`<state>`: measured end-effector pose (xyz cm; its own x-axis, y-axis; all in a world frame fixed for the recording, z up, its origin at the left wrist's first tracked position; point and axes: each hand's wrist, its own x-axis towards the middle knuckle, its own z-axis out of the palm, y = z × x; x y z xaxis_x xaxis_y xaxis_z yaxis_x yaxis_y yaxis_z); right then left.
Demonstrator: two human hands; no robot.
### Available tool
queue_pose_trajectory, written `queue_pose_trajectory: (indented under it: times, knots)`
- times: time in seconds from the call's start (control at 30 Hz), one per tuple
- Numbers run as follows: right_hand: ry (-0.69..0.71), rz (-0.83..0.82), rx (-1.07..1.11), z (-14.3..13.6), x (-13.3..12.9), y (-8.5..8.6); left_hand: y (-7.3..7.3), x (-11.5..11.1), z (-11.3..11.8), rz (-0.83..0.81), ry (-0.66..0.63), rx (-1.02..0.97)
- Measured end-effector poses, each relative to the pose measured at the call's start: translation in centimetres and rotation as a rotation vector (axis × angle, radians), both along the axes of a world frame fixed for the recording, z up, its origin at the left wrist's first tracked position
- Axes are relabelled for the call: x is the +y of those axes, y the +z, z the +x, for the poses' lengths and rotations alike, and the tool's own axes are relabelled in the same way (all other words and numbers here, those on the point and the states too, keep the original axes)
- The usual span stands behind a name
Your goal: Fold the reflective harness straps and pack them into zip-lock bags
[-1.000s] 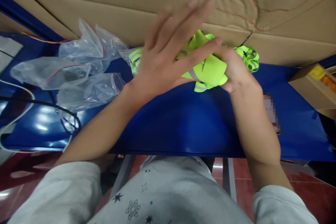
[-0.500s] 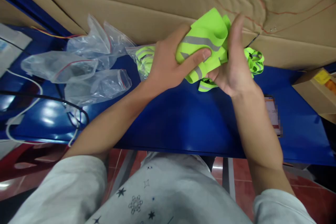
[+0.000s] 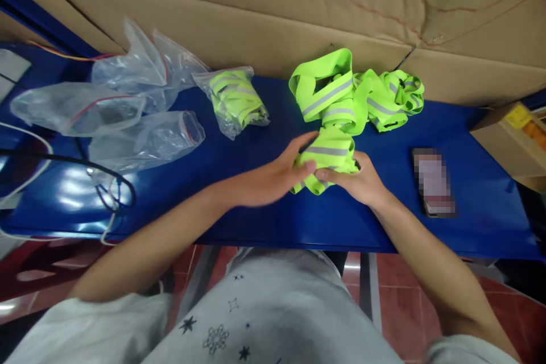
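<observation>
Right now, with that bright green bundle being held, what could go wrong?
The bundle looks loosely folded, so it might spring open if the left grip or right grip slackens. The loose straps lie right behind it and could tangle with it. The phone sits near the right forearm, so it might get bumped.

Your left forearm (image 3: 170,230) slants in from the lower left, your right forearm (image 3: 435,253) from the lower right, converging ahead of your torso (image 3: 273,307). Your left hand (image 3: 284,173) and right hand (image 3: 360,179) face each other, fingers bent in a two-handed grip, the thumbs (image 3: 326,175) pointing inward, their tips close together.
</observation>
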<state>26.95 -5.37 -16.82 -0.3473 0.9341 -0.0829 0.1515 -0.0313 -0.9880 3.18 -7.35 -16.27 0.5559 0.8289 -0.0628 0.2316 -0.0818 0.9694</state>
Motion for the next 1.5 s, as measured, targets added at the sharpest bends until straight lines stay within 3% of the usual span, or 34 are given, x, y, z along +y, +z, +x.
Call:
queue_pose_trajectory:
  times: [0.13,0.2,0.23,0.3,0.4,0.6,0.73,0.87,0.97,1.13,1.27,1.37,1.5]
  knots:
    - [-0.164,-0.037,-0.035,3.1,-0.4,-1.3,1.2,-3.7,-4.7,0.658,0.113,0.476]
    - [-0.23,-0.065,-0.019,4.0,-0.2,-1.9,1.2,-4.4,-8.2,0.847,0.256,0.694]
    - [-0.242,-0.069,-0.011,4.2,-0.2,-2.1,1.1,-4.5,-9.8,0.858,0.337,0.766]
    - [-0.228,-0.06,-0.001,4.1,-0.2,-2.2,0.8,-4.3,-12.4,0.689,0.481,0.981]
    - [-0.189,-0.064,-0.01,3.3,-0.5,-1.8,0.4,-4.0,-13.8,0.453,0.518,1.111]
    - [-0.199,-0.08,0.021,2.9,-0.8,-1.9,0.6,-4.9,-12.2,0.595,0.239,0.84]
    - [-0.197,-0.096,0.029,3.2,-0.7,-2.2,0.8,-4.8,-12.2,0.592,0.382,0.983]
    - [-0.189,-0.058,0.011,3.0,-0.7,-1.9,0.5,-4.9,-10.8,0.347,0.528,1.152]
    - [-0.198,-0.047,-0.021,2.8,-0.9,-1.5,0.4,-5.8,-8.7,0.365,0.462,1.032]
    - [-0.211,-0.001,-0.021,2.0,-1.7,-0.9,1.4,-6.9,-5.1,0.71,0.2,0.792]
    - [-0.132,0.136,-0.08,1.8,-2.4,-0.1,2.5,-6.0,-2.9,0.887,0.109,0.805]
    - [-0.038,0.311,-0.196,2.3,-2.6,0.5,2.9,-5.3,-1.4,0.881,0.12,0.887]
    - [0.028,0.442,-0.174,2.8,-2.5,0.9,2.9,-5.4,0.4,0.727,0.225,0.982]
